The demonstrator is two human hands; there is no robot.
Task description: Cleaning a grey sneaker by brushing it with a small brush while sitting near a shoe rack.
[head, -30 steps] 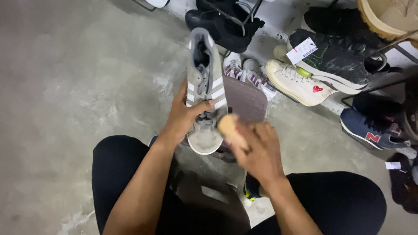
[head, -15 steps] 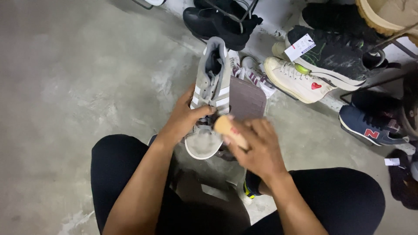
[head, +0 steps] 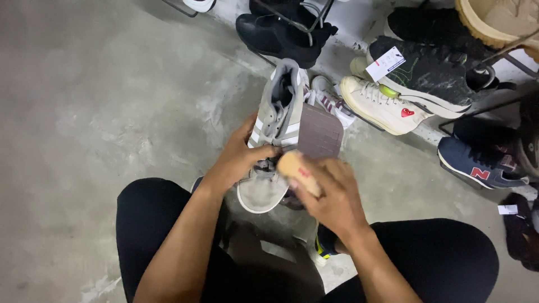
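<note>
My left hand point(head: 238, 160) stays wrapped around the grey suede sneaker point(head: 273, 137) at its laces, fingers clamped; since a second ago the shoe has tilted rightward and sunk lower, so brushing is under way. My right hand point(head: 331, 193) grips the wooden brush point(head: 296, 168), fingers closed, against the pale, white-striped toe just beside my left fingertips.

Person seated, both knees bent and spread, legs in black, forearms bare. Left forearm runs from 7 o'clock up toward centre; left hand point(head: 238, 160) curled, fingers wrapped around what it grips, thumb lying across the top toward 3 o'clock. Right forearm enters from 5 o'clock, angled toward 11 o'clock; right hand point(head: 331, 196) back-up, fingers folded down around a small held piece, knuckles facing the camera. The two hands sit just beside each other, right at 4 o'clock from left.
</note>
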